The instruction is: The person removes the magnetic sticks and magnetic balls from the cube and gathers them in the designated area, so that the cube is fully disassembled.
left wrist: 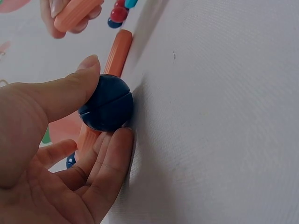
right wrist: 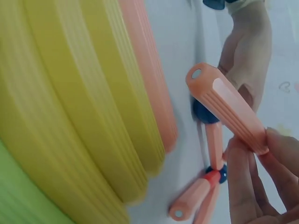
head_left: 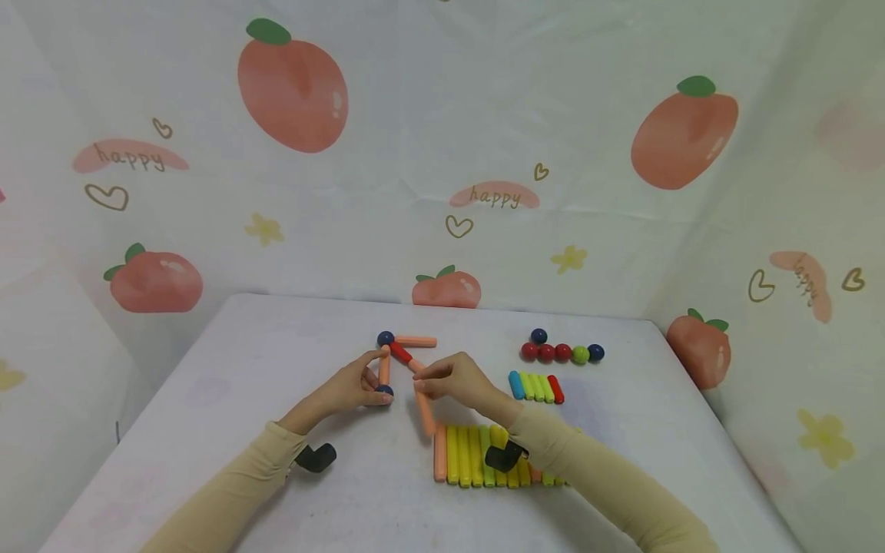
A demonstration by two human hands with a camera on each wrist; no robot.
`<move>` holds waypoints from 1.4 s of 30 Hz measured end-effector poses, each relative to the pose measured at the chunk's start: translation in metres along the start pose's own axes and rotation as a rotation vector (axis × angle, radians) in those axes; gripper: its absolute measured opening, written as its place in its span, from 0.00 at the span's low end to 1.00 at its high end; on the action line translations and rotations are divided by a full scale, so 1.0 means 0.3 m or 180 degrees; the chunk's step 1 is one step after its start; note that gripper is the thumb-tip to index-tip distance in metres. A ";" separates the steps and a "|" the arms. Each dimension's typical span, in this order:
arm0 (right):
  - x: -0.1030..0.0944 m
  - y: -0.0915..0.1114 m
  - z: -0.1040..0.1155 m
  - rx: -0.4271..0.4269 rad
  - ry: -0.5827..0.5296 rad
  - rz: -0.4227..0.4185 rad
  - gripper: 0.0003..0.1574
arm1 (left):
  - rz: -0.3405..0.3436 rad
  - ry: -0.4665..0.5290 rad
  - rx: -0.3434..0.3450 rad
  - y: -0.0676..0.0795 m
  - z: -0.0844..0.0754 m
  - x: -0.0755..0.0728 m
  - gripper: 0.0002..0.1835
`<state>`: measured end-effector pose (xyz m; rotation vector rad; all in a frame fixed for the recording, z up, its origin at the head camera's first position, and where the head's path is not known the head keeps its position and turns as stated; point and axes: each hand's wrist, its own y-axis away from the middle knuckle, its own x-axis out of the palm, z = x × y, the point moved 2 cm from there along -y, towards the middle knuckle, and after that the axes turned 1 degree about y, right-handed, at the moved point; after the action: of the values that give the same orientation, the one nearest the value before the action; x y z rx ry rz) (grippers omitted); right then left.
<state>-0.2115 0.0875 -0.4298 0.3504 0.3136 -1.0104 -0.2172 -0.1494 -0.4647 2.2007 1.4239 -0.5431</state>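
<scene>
My left hand (head_left: 349, 388) holds a dark blue ball (left wrist: 107, 103) between thumb and fingers, low over the white table. From this ball an orange rod (head_left: 384, 369) runs back to a second blue ball (head_left: 386, 338). Another orange rod (head_left: 417, 341) and a short red piece (head_left: 400, 352) with an orange length (head_left: 417, 367) behind it spread rightward from that far ball. Between thumb and fingertips my right hand (head_left: 456, 382) pinches one end of a loose orange rod (right wrist: 229, 112). Its free end, with a silvery round spot, points toward me.
A row of yellow, green and orange rods (head_left: 473, 457) lies in front, partly under the right forearm. Farther right are short coloured rods (head_left: 537, 387). Red balls (head_left: 546, 353), a green ball (head_left: 580, 354) and blue balls (head_left: 596, 352) sit behind them. A patterned cloth hangs beyond the table.
</scene>
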 end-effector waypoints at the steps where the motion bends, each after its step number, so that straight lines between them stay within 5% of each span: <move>1: 0.001 0.008 -0.003 0.0004 -0.0041 -0.0003 0.22 | 0.0002 -0.0007 0.0019 0.001 0.000 0.000 0.51; 9: 0.020 0.069 -0.032 0.0119 -0.0316 -0.0062 0.20 | 0.0019 -0.0055 0.0243 0.011 0.001 0.006 0.51; 15: 0.038 0.101 -0.045 0.0181 -0.0038 -0.0105 0.14 | 0.0049 0.0026 0.0256 0.010 -0.001 0.006 0.51; 26: 0.066 0.128 -0.058 -0.0188 0.0453 -0.0085 0.10 | 0.0025 0.0020 0.0209 0.014 -0.001 0.007 0.51; 42: 0.061 0.116 -0.076 0.0061 0.0570 -0.0004 0.08 | -0.0014 0.0012 0.0181 0.014 -0.007 0.008 0.50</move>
<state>-0.1744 0.1002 -0.4532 0.4592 0.4659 -0.9859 -0.2121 -0.1479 -0.4637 2.2444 1.4324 -0.5882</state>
